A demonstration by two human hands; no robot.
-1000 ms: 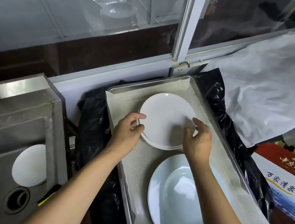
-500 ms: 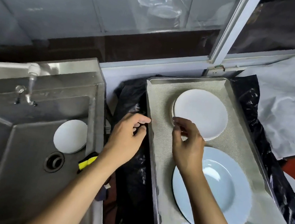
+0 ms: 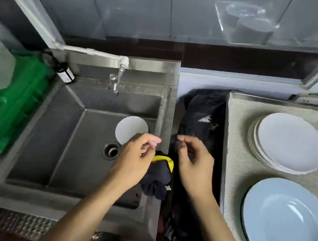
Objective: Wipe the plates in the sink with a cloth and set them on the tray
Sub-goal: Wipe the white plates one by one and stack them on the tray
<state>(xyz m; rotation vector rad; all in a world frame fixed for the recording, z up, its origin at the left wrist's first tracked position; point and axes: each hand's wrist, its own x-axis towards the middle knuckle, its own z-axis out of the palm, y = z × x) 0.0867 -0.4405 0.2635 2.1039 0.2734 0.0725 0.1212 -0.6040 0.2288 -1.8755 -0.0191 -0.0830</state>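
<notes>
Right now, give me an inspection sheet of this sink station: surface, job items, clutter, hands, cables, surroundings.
Surface: steel sink, basin bare apart from one plate; drain open.
Job's things: small white plate in the sink; dark cloth with yellow edge on the sink's right rim; tray carrying a stack of white plates and a pale blue plate.
Clutter: green plastic bag, black plastic sheet.
Hands: left hand and right hand loosely curled, holding nothing.
Cables: nothing seen.
Surroundings: tap, window glass behind.
</notes>
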